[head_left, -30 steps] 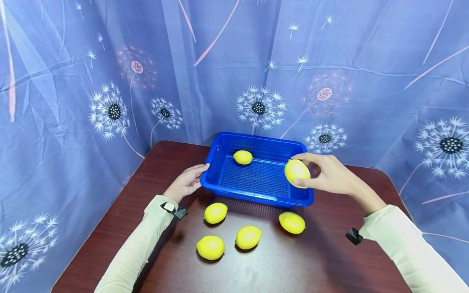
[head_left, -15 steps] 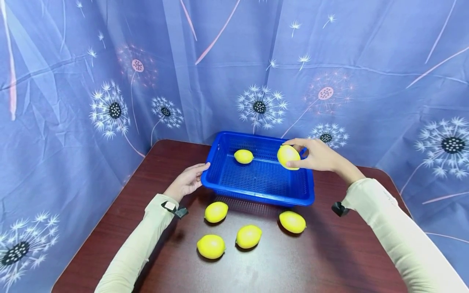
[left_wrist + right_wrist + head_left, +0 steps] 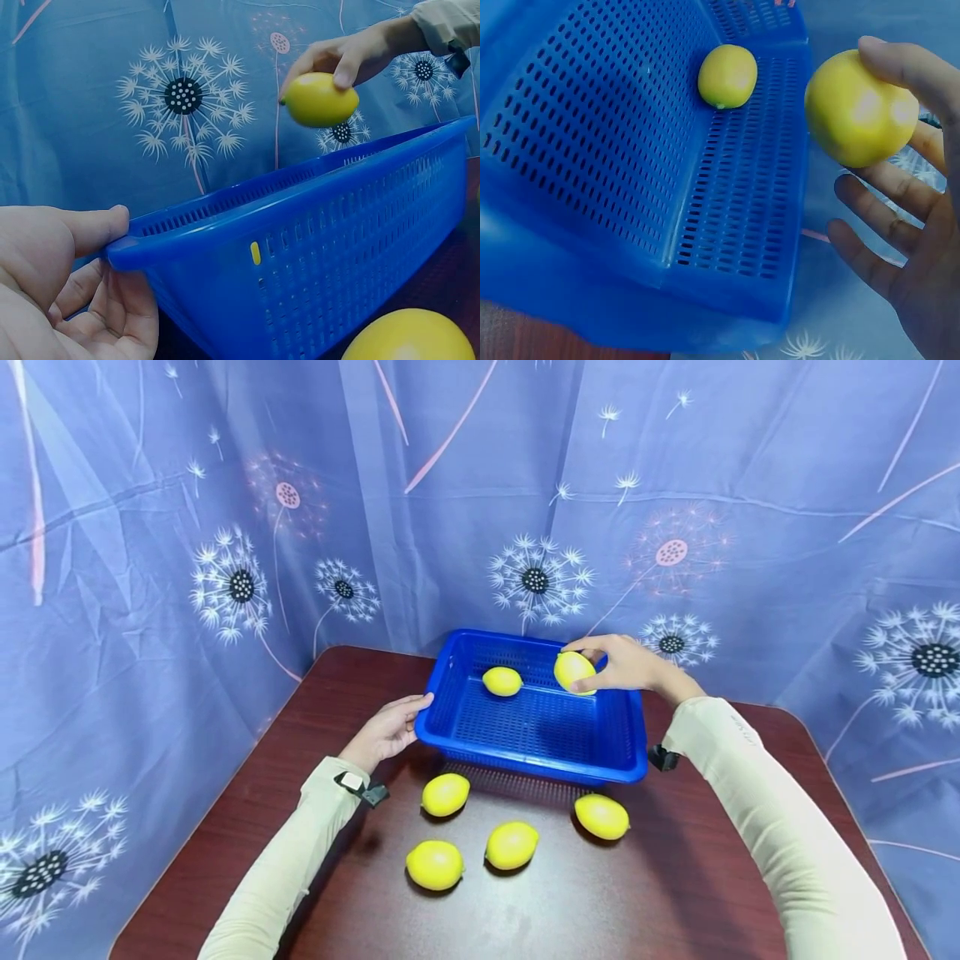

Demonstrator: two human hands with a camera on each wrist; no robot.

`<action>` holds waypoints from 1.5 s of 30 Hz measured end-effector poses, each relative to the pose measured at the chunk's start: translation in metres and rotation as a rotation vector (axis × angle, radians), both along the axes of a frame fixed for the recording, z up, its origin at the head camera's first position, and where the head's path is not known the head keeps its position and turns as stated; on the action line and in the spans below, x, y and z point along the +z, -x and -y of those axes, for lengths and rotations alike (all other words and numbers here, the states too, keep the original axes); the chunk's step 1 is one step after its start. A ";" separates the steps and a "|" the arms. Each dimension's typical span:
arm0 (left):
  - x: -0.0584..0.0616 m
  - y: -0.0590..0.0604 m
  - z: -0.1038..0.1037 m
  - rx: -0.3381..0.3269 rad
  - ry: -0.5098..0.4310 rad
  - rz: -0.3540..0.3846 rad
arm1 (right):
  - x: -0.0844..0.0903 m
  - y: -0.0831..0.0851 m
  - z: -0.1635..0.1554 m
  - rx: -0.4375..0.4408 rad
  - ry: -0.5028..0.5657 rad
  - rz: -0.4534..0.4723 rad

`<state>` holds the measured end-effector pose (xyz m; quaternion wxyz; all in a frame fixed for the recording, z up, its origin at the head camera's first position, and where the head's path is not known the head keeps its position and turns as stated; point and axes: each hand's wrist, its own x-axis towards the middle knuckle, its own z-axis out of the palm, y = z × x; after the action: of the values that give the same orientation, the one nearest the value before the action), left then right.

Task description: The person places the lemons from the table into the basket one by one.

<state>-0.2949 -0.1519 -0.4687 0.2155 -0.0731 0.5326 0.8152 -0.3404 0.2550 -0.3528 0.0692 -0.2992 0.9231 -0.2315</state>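
A blue basket (image 3: 536,731) with perforated walls stands on the far half of a dark wooden table (image 3: 675,893), and inside it lies one lemon (image 3: 502,681), near the far wall and a little left of the middle. The right hand (image 3: 624,663) holds a second lemon (image 3: 573,671) above the far right part of the basket; the thumb and fingertips pinch it, and it does not touch the basket floor. In the head view its long axis is tilted, running from near left to far right. The left wrist view shows this held lemon (image 3: 319,99) lying almost level, clearly higher than the rim, with its pointed end toward the left; the head view does not make this height clear. The right wrist view shows the lower fingers (image 3: 889,214) spread and free under the fruit, and the lemon inside (image 3: 727,76) resting on the mesh floor. The left hand (image 3: 390,728) grips the left near corner of the rim, thumb on top and fingers curled under, as the left wrist view shows. Four more lemons lie on the table near the basket: one (image 3: 446,794) just in front of it, two (image 3: 434,864) (image 3: 512,845) closer to the person, one (image 3: 602,816) at right.
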 end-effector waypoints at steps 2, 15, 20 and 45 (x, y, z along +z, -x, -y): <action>0.000 0.000 0.000 -0.003 -0.003 -0.003 | -0.003 0.005 0.003 0.011 -0.006 0.022; -0.001 0.000 0.001 -0.012 -0.003 -0.012 | -0.024 0.037 0.019 0.032 -0.100 0.104; -0.001 0.000 0.001 -0.014 -0.003 -0.006 | -0.033 0.046 0.023 0.001 -0.108 0.128; -0.001 -0.001 0.000 -0.023 -0.008 -0.017 | -0.077 0.055 0.043 -0.085 -0.279 0.189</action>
<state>-0.2938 -0.1520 -0.4695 0.2206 -0.0590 0.5318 0.8155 -0.3953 0.2123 -0.4295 0.1868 -0.2242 0.9475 -0.1308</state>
